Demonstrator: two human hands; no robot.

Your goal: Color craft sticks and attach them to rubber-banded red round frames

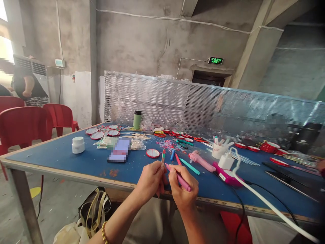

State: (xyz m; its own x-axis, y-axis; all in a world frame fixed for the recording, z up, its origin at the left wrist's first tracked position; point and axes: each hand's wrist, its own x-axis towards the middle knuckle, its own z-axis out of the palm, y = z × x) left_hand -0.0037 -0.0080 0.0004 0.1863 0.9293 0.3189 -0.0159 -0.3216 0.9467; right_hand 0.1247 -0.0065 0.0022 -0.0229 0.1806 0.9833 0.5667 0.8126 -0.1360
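Pinched upright in my left hand (150, 178) is a flat wooden craft stick (163, 156), its upper end marked with red and green bands. My right hand (185, 187) grips a pink marker pen (183, 182) like a writing tool, its tip close to the stick; whether they touch I cannot tell. Just beyond the hands lie a blue marker cap (173, 155), a red marker (177, 159) and a teal marker (190, 166). Behind the left hand is a round red-rimmed disc (153, 153) with a pale face.
A white jar (78, 145), a phone (119, 150) and a green bottle (137, 120) stand or lie leftward. To the right are a pink handheld fan (203, 162), a cup of pens (218, 149) and a magenta power strip (228, 176) with a white cable. A perforated metal screen (157, 98) borders the back.
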